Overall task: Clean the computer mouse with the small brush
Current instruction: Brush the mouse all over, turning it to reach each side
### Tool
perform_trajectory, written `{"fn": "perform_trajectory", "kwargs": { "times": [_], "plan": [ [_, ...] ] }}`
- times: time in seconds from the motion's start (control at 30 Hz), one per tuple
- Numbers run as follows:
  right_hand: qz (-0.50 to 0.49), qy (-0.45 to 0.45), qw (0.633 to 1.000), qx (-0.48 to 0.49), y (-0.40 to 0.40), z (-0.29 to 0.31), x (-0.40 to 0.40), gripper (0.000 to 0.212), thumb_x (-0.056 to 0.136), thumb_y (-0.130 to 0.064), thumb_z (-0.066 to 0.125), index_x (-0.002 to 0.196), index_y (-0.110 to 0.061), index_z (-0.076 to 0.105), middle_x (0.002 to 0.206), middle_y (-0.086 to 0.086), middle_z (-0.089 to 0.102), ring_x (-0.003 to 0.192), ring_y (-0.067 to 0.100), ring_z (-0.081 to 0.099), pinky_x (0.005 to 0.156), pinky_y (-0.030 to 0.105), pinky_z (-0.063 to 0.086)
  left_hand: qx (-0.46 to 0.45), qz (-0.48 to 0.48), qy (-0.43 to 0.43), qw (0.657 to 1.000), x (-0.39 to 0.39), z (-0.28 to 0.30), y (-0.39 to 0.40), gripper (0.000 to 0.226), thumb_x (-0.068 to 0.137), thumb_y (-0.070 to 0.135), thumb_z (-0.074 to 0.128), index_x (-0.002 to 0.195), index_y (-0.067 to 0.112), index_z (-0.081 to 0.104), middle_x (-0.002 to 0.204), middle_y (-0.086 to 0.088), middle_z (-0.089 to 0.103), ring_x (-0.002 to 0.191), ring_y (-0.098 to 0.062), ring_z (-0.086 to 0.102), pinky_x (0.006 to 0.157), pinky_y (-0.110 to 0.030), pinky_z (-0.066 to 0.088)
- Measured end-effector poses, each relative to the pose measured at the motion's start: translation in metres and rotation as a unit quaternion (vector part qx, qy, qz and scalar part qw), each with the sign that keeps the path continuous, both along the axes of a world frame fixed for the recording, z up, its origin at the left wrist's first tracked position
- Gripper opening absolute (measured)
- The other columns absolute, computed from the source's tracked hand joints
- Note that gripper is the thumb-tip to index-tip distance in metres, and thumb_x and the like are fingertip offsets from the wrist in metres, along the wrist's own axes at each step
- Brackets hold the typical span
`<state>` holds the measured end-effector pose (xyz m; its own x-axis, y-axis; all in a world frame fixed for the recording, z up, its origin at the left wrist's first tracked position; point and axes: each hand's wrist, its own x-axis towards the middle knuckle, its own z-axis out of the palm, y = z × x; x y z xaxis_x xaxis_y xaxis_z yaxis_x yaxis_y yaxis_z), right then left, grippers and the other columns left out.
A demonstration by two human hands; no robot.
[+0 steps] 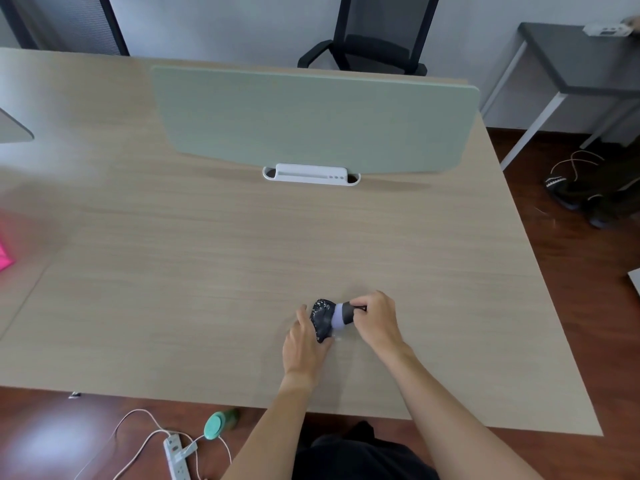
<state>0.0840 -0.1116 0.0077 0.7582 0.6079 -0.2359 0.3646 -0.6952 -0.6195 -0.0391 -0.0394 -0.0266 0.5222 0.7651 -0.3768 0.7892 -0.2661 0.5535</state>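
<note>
Near the pale wooden desk's [207,271] front edge, left hand [303,344] is pinning the speckled black computer mouse [321,318]; right hand [375,318] is pinching the small white-bristled brush [341,317] against it. Risk: firm strokes could be skidding the mouse loose, scattering debris.

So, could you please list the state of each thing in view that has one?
computer mouse: on the desk, flecked with white specks, steadied by the left hand
small brush: gripped by the right hand, bristles pressed on the mouse
desk: bare around the mouse
power strip: on the floor, one plug in
office chair: unoccupied
</note>
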Motion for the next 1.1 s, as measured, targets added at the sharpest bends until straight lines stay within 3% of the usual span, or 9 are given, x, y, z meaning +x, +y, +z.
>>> {"fn": "perform_trajectory", "kwargs": {
  "times": [0.03, 0.1, 0.3, 0.43, 0.53, 0.67, 0.77, 0.97, 1.1],
  "plan": [
    [-0.007, 0.027, 1.0, 0.013, 0.004, 0.0, -0.001, 0.018, 0.065, 0.009, 0.046, 0.071, 0.009, 0.063, 0.062, 0.018, 0.063, 0.071, 0.04, 0.049, 0.058, 0.039, 0.035, -0.001, 0.002, 0.006, 1.0, 0.001, 0.001, 0.0, 0.077, 0.076, 0.033, 0.077, 0.135, 0.012, 0.033, 0.111, -0.011, 0.064, 0.103, -0.03, 0.062, 0.073, -0.034, 0.049],
    [0.014, 0.082, 0.996, 0.013, 0.012, -0.001, -0.001, 0.024, 0.078, 0.006, 0.052, 0.09, 0.005, 0.073, 0.095, 0.01, 0.077, 0.088, 0.021, 0.065, 0.078, 0.025, 0.047, -0.004, 0.004, 0.02, 1.0, 0.002, 0.004, 0.002, 0.064, 0.075, 0.036, 0.077, 0.122, 0.011, 0.043, 0.107, -0.009, 0.064, 0.099, -0.029, 0.063, 0.071, -0.034, 0.049],
    [0.085, 0.028, 0.993, -0.078, 0.008, -0.005, 0.02, 0.022, 0.059, 0.008, 0.04, 0.056, -0.011, 0.03, 0.062, 0.005, 0.023, 0.069, 0.019, 0.022, 0.054, 0.032, 0.02, -0.028, 0.019, 0.038, 0.999, 0.007, 0.006, 0.01, 0.061, 0.064, 0.04, 0.083, 0.102, 0.009, 0.047, 0.099, -0.01, 0.064, 0.095, -0.033, 0.062, 0.067, -0.035, 0.044],
    [0.056, 0.052, 0.992, -0.101, 0.012, -0.004, 0.037, 0.023, 0.063, 0.007, 0.043, 0.053, -0.01, 0.055, 0.06, 0.017, 0.048, 0.066, 0.036, 0.035, 0.054, 0.036, 0.034, -0.04, 0.02, 0.04, 0.998, 0.008, 0.006, 0.013, 0.063, 0.06, 0.04, 0.086, 0.101, 0.01, 0.048, 0.098, -0.009, 0.064, 0.093, -0.032, 0.062, 0.067, -0.035, 0.047],
    [0.059, 0.096, 0.992, -0.06, 0.025, -0.003, 0.034, 0.027, 0.076, 0.006, 0.049, 0.086, 0.002, 0.074, 0.092, 0.018, 0.075, 0.092, 0.032, 0.064, 0.08, 0.036, 0.05, -0.043, 0.026, 0.038, 0.998, 0.009, 0.008, 0.013, 0.06, 0.061, 0.036, 0.086, 0.1, 0.009, 0.05, 0.099, -0.009, 0.065, 0.094, -0.032, 0.063, 0.068, -0.036, 0.047],
    [0.079, 0.089, 0.988, -0.103, 0.035, -0.003, 0.032, 0.024, 0.072, 0.005, 0.044, 0.074, 0.0, 0.068, 0.088, 0.02, 0.069, 0.086, 0.038, 0.062, 0.072, 0.037, 0.053, -0.048, 0.029, 0.027, 0.998, 0.009, 0.011, 0.013, 0.056, 0.062, 0.034, 0.086, 0.098, 0.01, 0.05, 0.097, -0.008, 0.065, 0.092, -0.031, 0.062, 0.063, -0.032, 0.043],
    [0.089, 0.041, 0.986, -0.133, 0.042, 0.001, 0.034, 0.022, 0.066, 0.006, 0.039, 0.052, -0.011, 0.039, 0.074, 0.012, 0.041, 0.067, 0.029, 0.039, 0.048, 0.028, 0.028, -0.047, 0.028, 0.027, 0.998, 0.008, 0.014, 0.012, 0.056, 0.063, 0.034, 0.084, 0.099, 0.009, 0.05, 0.098, -0.008, 0.064, 0.092, -0.031, 0.062, 0.063, -0.031, 0.039],
    [0.119, 0.119, 0.981, -0.096, 0.064, 0.0, 0.025, 0.03, 0.072, 0.008, 0.043, 0.087, 0.009, 0.069, 0.097, 0.023, 0.072, 0.098, 0.038, 0.064, 0.081, 0.042, 0.055, -0.052, 0.021, 0.038, 0.998, 0.009, 0.015, 0.014, 0.059, 0.063, 0.035, 0.085, 0.107, 0.011, 0.054, 0.102, -0.005, 0.065, 0.094, -0.024, 0.063, 0.068, -0.031, 0.048],
    [0.113, 0.085, 0.98, -0.138, 0.06, -0.005, 0.029, 0.028, 0.069, 0.006, 0.04, 0.076, 0.002, 0.067, 0.082, 0.019, 0.065, 0.074, 0.036, 0.06, 0.061, 0.035, 0.05, -0.066, 0.028, 0.034, 0.997, 0.01, 0.016, 0.015, 0.056, 0.062, 0.032, 0.085, 0.105, 0.012, 0.054, 0.102, -0.004, 0.064, 0.095, -0.025, 0.062, 0.068, -0.031, 0.047]
  ]
}}
